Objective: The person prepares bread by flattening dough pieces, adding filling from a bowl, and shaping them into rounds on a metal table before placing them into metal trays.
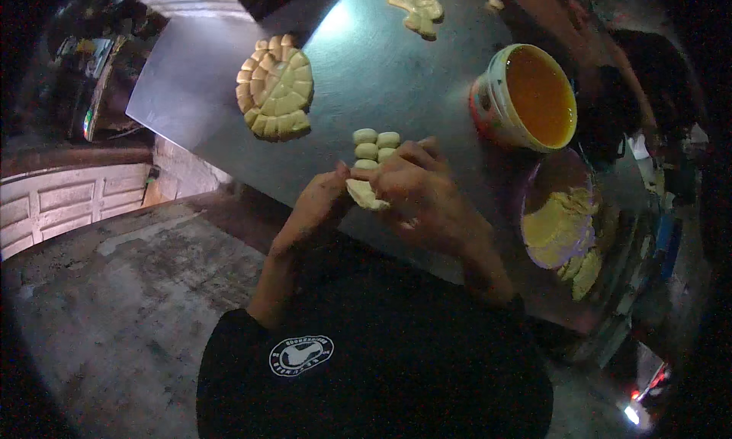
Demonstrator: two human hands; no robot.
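Observation:
At the table's near edge, a pale piece of dough (366, 196) is held between my two hands. My left hand (319, 203) pinches its left side, thumb and fingers drawn together. Over its right side, my right hand (419, 189) is closed, and its fingers partly cover the dough. Just beyond my fingers, several small rounded dough balls (366, 137) sit in two short rows on the metal table (343, 81); my right hand hides part of them.
A round cluster of dough pieces (276, 88) lies farther left. Loose dough (418, 14) rests at the far side. To the right stand a bucket of orange liquid (488, 96) and a purple-rimmed basin (526, 210) with yellowish dough. Another person's arm (545, 16) reaches in at far right.

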